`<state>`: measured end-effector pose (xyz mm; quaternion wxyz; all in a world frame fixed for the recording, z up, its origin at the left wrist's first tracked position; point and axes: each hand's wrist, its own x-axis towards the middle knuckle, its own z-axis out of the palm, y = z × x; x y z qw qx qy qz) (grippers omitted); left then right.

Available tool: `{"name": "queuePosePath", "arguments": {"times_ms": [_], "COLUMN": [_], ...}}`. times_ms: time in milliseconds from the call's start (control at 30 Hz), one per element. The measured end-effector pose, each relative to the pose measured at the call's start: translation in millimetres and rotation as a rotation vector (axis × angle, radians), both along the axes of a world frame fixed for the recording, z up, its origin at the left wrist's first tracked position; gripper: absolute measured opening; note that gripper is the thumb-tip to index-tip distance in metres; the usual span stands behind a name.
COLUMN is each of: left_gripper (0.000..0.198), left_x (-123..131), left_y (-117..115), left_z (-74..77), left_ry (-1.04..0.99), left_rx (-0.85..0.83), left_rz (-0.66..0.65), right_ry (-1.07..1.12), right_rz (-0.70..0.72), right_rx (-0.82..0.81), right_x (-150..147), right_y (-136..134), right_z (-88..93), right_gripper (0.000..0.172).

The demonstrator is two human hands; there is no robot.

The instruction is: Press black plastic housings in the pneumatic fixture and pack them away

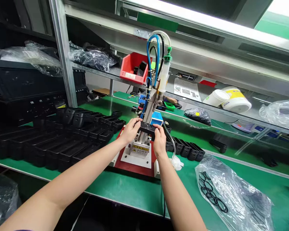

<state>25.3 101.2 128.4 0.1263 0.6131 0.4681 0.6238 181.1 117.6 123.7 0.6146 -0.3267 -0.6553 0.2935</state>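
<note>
Both my hands grip a black rectangular plastic housing (147,127) at the head of a small bench machine. My left hand (132,130) is closed round its left end, and my right hand (159,141) round its right end. Beneath the housing is the machine's metal fixture (142,138); I cannot tell whether the two touch. A yellow and white warning label (140,150) is on the front of the machine's base. Above my hands rises a syringe-like dispenser (164,77) with a green cap, and blue hoses (158,45) loop over beside it. The undersides of the fingers are hidden.
Rows of black housings (45,144) cover the bench's left side; more black housings (186,149) stand in a row to the right. A clear plastic bag (240,192) with black rings (210,192) lies front right. A red bin (134,68) and white tubs (236,100) sit on the shelf.
</note>
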Motion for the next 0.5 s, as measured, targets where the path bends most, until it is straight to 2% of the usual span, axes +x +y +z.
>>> {"name": "queuePosePath", "arguments": {"times_ms": [133, 267, 367, 467, 500], "left_gripper": [0.031, 0.034, 0.037, 0.041, 0.043], "left_x": [2, 2, 1, -3, -6], "left_y": [3, 4, 2, -10, -19], "left_z": [-6.4, -6.8, -4.1, -3.5, -7.2], "left_ry": [-0.036, -0.055, -0.05, 0.062, 0.098], "left_rx": [-0.004, -0.005, -0.01, -0.095, -0.071], "left_rz": [0.027, 0.015, 0.062, 0.134, 0.176], "right_ry": [0.009, -0.002, -0.068, -0.242, -0.304], "right_rz": [-0.03, -0.086, -0.124, -0.122, -0.155], "right_rx": [0.031, 0.058, 0.058, 0.043, 0.022], "right_x": [-2, -9, -8, 10, 21], "right_y": [-1, -1, -5, -15, -20], "right_z": [-8.3, -8.1, -9.2, -16.2, -20.8], "right_gripper": [0.034, 0.036, 0.04, 0.046, 0.047]}}
